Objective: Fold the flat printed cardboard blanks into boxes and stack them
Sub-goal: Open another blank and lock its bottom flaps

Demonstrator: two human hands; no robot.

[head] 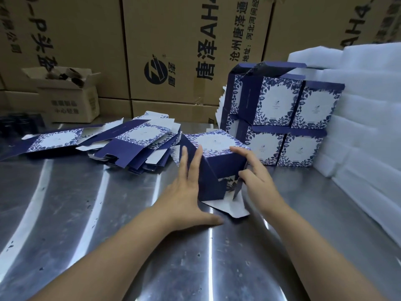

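On my feed, a brushed steel table [97, 224], scuffed and streaked with glare, carries a half-folded box [217, 170] at its centre. The box is smooth navy card with a blue-and-white leaf print on its top face. The left hand [184, 192] lies flat against its navy side, fingers straight and spread. The right hand [258, 177] grips its right corner, fingers over the top edge and thumb curled by a loose flap. A white-backed bottom flap [230, 206] splays onto the steel toward the camera. I see flat blanks [138, 144] fanned in a loose heap just left of the box. Finished boxes [282, 118] stand two high just behind it, against soft white foam sheets [364, 118] lining the right edge. Brown corrugated cartons [173, 51] wall the far side. Open steel stretches from the box to the near edge.
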